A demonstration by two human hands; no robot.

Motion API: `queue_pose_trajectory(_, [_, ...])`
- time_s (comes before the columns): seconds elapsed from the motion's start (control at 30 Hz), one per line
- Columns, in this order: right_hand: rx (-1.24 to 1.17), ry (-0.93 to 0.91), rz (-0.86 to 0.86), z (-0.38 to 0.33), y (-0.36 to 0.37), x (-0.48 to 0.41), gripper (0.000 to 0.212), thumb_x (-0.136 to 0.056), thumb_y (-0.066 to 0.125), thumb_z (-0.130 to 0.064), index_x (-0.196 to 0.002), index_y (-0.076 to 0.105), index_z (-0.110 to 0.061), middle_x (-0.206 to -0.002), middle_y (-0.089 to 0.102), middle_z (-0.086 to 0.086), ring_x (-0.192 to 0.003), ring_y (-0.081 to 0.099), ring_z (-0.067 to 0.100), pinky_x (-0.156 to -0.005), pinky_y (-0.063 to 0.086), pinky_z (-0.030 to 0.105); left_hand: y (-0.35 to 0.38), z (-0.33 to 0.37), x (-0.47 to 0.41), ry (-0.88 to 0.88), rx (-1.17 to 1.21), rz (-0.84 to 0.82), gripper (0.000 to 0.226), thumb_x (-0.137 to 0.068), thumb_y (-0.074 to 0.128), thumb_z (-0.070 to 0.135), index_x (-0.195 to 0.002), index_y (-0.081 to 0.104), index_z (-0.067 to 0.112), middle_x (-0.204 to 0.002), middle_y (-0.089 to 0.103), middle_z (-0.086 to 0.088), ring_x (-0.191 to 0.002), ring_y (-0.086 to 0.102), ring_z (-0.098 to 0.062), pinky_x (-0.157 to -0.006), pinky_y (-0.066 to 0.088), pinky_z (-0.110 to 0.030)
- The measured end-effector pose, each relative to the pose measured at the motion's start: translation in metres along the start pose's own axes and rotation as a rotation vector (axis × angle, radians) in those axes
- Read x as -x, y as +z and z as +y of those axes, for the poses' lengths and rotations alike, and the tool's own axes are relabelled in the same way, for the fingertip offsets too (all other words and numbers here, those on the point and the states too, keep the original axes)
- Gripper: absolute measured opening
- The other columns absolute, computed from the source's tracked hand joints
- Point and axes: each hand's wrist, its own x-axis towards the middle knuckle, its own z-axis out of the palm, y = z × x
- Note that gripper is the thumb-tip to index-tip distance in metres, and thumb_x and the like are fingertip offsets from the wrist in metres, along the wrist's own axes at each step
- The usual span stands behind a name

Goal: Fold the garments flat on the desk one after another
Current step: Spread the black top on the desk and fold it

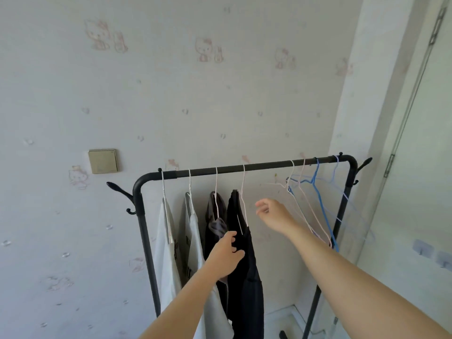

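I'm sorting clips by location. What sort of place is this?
Probably a home bedroom corner: cartoon-cat wallpaper, a black clothes rack with hung garments, and a wall switch.

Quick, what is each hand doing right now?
Left hand: fingers closed on the black hanging garment.
Right hand: open, holding nothing, near the white wire hanger.

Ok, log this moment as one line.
stage: fetching from rack | left hand: on black garment | right hand: open, near its hanger | folding: not begun
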Motion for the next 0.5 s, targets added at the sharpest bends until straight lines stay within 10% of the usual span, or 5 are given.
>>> queue_pose_trajectory(0.33, [-0.112, 0.160, -0.052, -0.016, 0.043, -0.079, 0.052, -0.095, 0.053, -0.023, -0.143, 0.037, -0.009, -0.141, 0.047, 0.009, -0.126, 0.049, 0.025, -0.098, 0.037, 0.029, 0.037, -0.011, -0.063, -0.045, 0.141, -0.177, 0.065, -0.096, 0.048, 0.014, -0.152, 0.020, 0.030, -0.142, 0.047, 0.007, -0.126, 0.050, -0.011, -0.108, 0.040, -0.030])
queue_pose_trajectory(0.5, [-0.361, 0.250, -0.016, -0.008, 0.045, -0.102, 0.018, -0.096, 0.046, -0.015, -0.113, 0.053, -0.012, -0.094, 0.062, 0.008, -0.065, 0.063, 0.013, -0.058, 0.050, 0.019, 0.043, -0.005, -0.073, 0.015, 0.143, -0.227, 0.064, -0.095, 0.049, 0.009, -0.144, 0.027, 0.043, -0.131, 0.045, 0.012, -0.099, 0.061, -0.007, -0.085, 0.051, -0.014])
